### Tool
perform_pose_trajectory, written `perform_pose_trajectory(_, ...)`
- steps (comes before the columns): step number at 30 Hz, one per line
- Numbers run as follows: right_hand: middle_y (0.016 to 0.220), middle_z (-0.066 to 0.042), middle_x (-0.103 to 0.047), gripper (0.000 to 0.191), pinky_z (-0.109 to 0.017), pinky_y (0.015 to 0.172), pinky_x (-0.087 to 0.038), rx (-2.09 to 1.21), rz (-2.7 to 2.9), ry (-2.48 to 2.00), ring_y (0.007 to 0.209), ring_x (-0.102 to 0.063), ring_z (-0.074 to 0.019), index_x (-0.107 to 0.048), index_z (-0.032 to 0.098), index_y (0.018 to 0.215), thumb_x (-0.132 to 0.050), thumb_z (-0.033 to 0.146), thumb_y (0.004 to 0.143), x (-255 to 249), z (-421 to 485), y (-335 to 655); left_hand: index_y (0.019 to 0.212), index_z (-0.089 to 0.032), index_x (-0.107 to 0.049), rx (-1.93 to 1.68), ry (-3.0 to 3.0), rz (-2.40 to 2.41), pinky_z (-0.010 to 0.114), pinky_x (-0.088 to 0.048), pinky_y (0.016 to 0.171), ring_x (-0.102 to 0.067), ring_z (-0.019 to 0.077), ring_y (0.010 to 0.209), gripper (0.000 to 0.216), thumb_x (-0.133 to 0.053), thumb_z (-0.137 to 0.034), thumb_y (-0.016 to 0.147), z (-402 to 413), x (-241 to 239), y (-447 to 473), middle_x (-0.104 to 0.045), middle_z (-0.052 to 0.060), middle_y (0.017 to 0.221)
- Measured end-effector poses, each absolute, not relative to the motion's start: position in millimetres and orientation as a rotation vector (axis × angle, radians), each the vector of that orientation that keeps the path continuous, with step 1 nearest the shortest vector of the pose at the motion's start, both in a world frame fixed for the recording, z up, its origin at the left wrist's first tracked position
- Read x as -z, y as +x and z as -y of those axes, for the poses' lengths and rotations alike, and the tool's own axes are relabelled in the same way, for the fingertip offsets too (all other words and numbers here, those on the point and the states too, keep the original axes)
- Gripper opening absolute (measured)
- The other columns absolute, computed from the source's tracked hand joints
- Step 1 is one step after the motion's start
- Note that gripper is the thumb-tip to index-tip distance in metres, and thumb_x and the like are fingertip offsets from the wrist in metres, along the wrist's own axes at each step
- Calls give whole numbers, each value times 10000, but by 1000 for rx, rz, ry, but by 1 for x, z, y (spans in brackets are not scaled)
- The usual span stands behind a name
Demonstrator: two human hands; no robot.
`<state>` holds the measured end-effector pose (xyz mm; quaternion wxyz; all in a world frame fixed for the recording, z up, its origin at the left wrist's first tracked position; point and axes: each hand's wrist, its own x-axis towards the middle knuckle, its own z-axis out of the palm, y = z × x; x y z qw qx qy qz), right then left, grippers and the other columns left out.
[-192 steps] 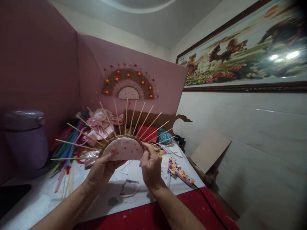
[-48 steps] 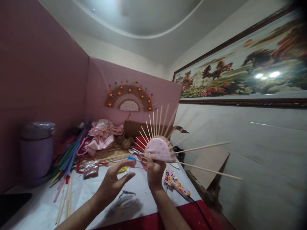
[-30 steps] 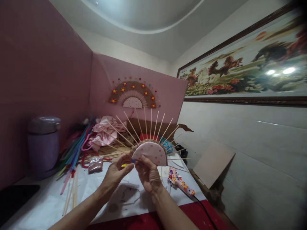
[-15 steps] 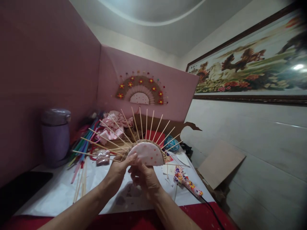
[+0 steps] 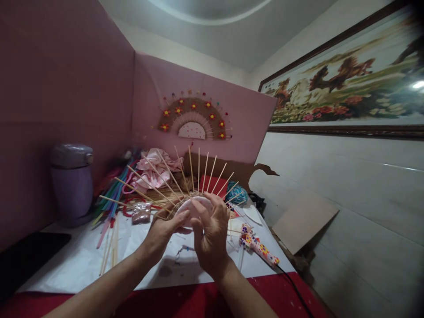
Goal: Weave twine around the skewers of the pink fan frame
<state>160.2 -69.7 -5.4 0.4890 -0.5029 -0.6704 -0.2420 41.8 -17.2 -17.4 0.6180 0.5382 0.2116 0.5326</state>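
Between my hands is a half-round fan piece (image 5: 185, 206) with a pale fabric face, a twine-like rim and thin wooden sticks fanning out from its curved edge. My left hand (image 5: 162, 232) grips its left end, thumb on the front and fingers behind. Over the right part of the fabric lies my right hand (image 5: 213, 236), its fingers reaching to the upper rim and its thumb low in front. Much of the face is hidden by these fingers. The piece is held up above the white-covered table (image 5: 79, 260), sticks pointing up and outward.
A flower-patterned glue gun (image 5: 260, 249) with a black cord lies at right. Left are a purple flask (image 5: 71, 185), coloured pipe cleaners (image 5: 114, 194) and loose sticks (image 5: 109, 251). Behind sit pink fabric (image 5: 154, 170) and blue yarn (image 5: 236, 194). A finished flowered fan (image 5: 194, 106) hangs on the pink board.
My right hand has moved up from the lower edge onto the fabric face and upper rim. My left hand keeps its hold, and the fan piece has tilted somewhat.
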Motion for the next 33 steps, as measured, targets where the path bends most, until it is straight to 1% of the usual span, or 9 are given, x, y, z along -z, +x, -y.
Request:
perform_pose_trajectory(3, 1302, -80, -333, 427, -523, 955, -269, 621, 1655, -1287, 1246, -249, -290, -502, 294, 1188, -253, 459, 884, 3, 67, 161, 1125, -237, -545, -1226, 1218, -433, 335, -531, 665, -617, 252, 915, 410, -631, -236, 724, 19, 15, 44, -625, 80, 1114)
perform_pose_trajectory(6, 1315, -70, -322, 474, -537, 949, -268, 664, 1651, -1321, 1258, -220, -304, -501, 316, 1191, -207, 508, 873, 4, 65, 161, 1073, -230, -589, -1224, 1202, -382, 315, -506, 764, -589, 244, 990, 365, -641, -201, 714, 23, 13, 46, -641, 63, 1096)
perform_pose_trajectory(8, 1327, -63, -310, 482, -535, 956, -260, 675, 1666, -1337, 1264, -206, -307, -498, 323, 1194, -207, 524, 867, 4, 65, 162, 1063, -224, -603, -1217, 1202, -371, 315, -499, 781, -579, 252, 1010, 358, -645, -197, 709, 25, 12, 48, -646, 64, 1090)
perform_pose_trajectory(14, 1352, -62, -289, 457, -539, 973, -227, 694, 1711, -1336, 1277, -173, -317, -490, 316, 1204, -260, 513, 862, 3, 67, 165, 1058, -237, -615, -1230, 1175, -360, 289, -502, 768, -574, 249, 1020, 361, -651, -176, 704, 27, 12, 48, -649, 58, 1088)
perform_pose_trajectory(18, 1362, -67, -273, 442, -533, 977, -225, 696, 1717, -1334, 1278, -178, -311, -472, 310, 1220, -272, 488, 868, 3, 67, 165, 1076, -244, -603, -1202, 1184, -339, 310, -506, 768, -552, 267, 1052, 363, -633, -174, 721, 28, 12, 48, -632, 62, 1121)
perform_pose_trajectory(26, 1380, -61, -267, 371, -511, 979, -227, 726, 1741, -1315, 1284, -176, -293, -484, 294, 1203, -347, 378, 868, 4, 68, 166, 1075, -222, -598, -1200, 1167, -357, 326, -505, 777, -545, 272, 1058, 385, -656, -178, 697, 25, 16, 49, -608, 76, 1158)
perform_pose_trajectory(28, 1380, -62, -268, 369, -509, 980, -228, 709, 1732, -1317, 1284, -179, -290, -488, 290, 1197, -339, 382, 872, 4, 68, 166, 1088, -211, -589, -1191, 1160, -362, 338, -515, 748, -567, 278, 1020, 401, -660, -194, 694, 25, 15, 49, -615, 91, 1143)
perform_pose_trajectory(30, 1374, -72, -270, 383, -514, 978, -235, 692, 1706, -1312, 1281, -187, -291, -481, 275, 1204, -318, 394, 878, 3, 68, 167, 1101, -203, -579, -1175, 1185, -378, 339, -532, 674, -604, 280, 942, 413, -658, -221, 696, 27, 13, 50, -635, 104, 1100)
perform_pose_trajectory(33, 1360, -91, -285, 409, -520, 970, -250, 705, 1652, -1314, 1269, -211, -296, -490, 244, 1193, -288, 418, 884, 3, 66, 169, 1103, -218, -562, -1181, 1214, -409, 322, -538, 607, -625, 266, 882, 430, -666, -242, 687, 31, 10, 50, -647, 92, 1067)
